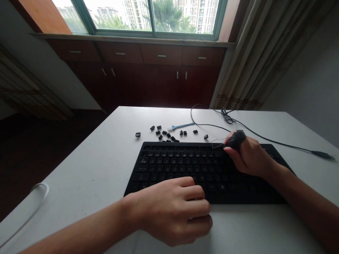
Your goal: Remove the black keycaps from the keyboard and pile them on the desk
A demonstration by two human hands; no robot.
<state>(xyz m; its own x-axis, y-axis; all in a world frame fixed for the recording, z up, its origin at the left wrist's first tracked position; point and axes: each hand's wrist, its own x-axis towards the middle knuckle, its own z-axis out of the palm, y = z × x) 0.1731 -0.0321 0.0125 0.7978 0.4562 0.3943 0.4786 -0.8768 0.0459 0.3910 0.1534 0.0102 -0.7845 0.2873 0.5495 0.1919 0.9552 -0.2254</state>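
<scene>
A black keyboard (pixel 185 165) lies on the white table (pixel 106 165) in front of me. My left hand (pixel 174 211) rests curled on the keyboard's near edge, fingers folded, nothing visible in it. My right hand (pixel 247 155) hovers over the keyboard's upper right part and grips a black wire keycap puller (pixel 234 140), its thin wire loop pointing left over the top key row. Several loose black keycaps (pixel 169 134) lie scattered on the table just beyond the keyboard.
A small blue cleaning brush (pixel 182 126) lies behind the keycaps. A black cable (pixel 265 137) runs from the back across to the table's right edge. A white cable (pixel 39 190) loops at the left edge. Dark wooden cabinets and a window stand behind.
</scene>
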